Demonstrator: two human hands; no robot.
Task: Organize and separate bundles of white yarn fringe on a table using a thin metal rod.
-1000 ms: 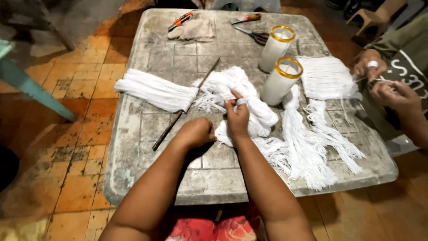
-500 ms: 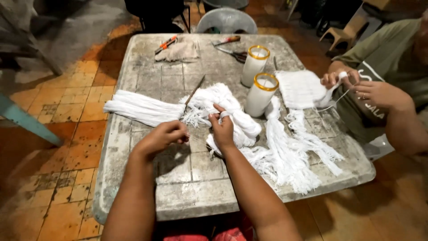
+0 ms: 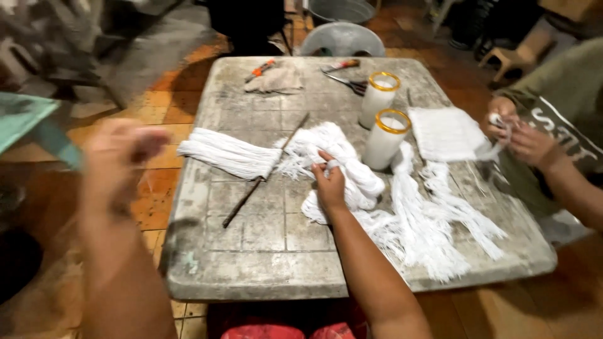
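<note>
Yarn bundle [image 3: 342, 166], white and loose, sits mid-counter [image 3: 264, 251] under the right hand [image 3: 330, 185], which pinches a few strands; looks soft, light and tangle-prone, so I'd grab the thick middle. Left hand [image 3: 119, 154] is raised off to the side and blurred, can't tell its grip; two white candles [image 3: 383, 119] stand just behind.

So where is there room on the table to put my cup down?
The table is bare along its near edge, in front of the thin stick and left of the right hand. Another bare patch lies behind the white yarn bundle. The right side is crowded with fringe, two candle jars and white cloth.
</note>
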